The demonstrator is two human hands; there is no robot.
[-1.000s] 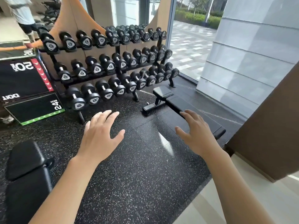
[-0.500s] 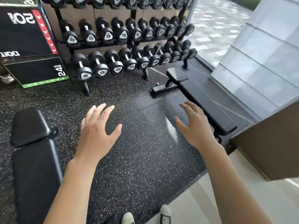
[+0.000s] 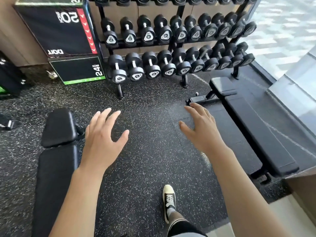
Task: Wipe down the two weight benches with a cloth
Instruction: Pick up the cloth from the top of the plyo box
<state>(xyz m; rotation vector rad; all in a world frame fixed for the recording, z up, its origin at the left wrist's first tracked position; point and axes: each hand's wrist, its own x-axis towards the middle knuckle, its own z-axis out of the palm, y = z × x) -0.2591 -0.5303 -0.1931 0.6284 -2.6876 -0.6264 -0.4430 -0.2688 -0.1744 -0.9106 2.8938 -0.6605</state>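
Head view: the left hand (image 3: 102, 142) and right hand (image 3: 203, 132) hover palm-down above the black speckled rubber floor (image 3: 150, 151), fingers straight and spread, holding nothing. A black padded weight bench (image 3: 56, 161) lies below the left hand, a second black flat bench (image 3: 256, 134) right of the right hand. The black dumbbell rack (image 3: 179, 48) stands beyond.

Benches (image 3: 56, 161) left, (image 3: 256, 134) right; rack (image 3: 179, 43) behind.
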